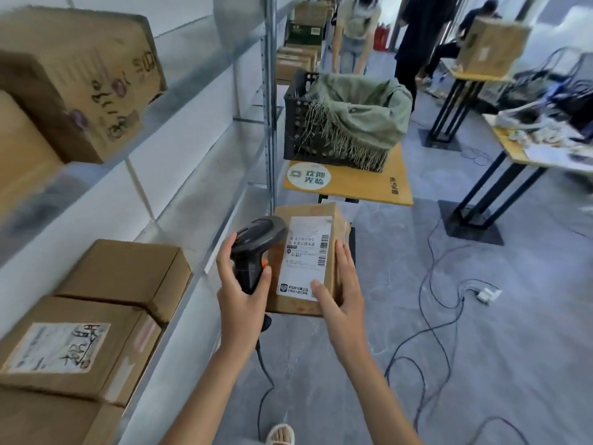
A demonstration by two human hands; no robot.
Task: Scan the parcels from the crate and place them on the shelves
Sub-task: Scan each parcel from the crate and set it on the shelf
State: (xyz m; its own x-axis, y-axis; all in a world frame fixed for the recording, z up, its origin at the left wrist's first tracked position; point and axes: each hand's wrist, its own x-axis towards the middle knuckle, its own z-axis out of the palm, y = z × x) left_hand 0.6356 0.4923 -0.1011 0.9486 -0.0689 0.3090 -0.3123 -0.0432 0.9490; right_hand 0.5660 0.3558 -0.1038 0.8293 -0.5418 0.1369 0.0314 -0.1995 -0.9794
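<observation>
Parcel storeroom: metal shelving (205, 175) stacked with cardboard boxes (118, 277)

A single wide-angle view from the person's head looks forward and down. It sits close above the hands (288, 284), whose forearms reach in from the bottom edge. The shelves (179, 101) run along the left, the floor (481, 316) fills the right, and a tabletop (349, 184) lies ahead.
</observation>
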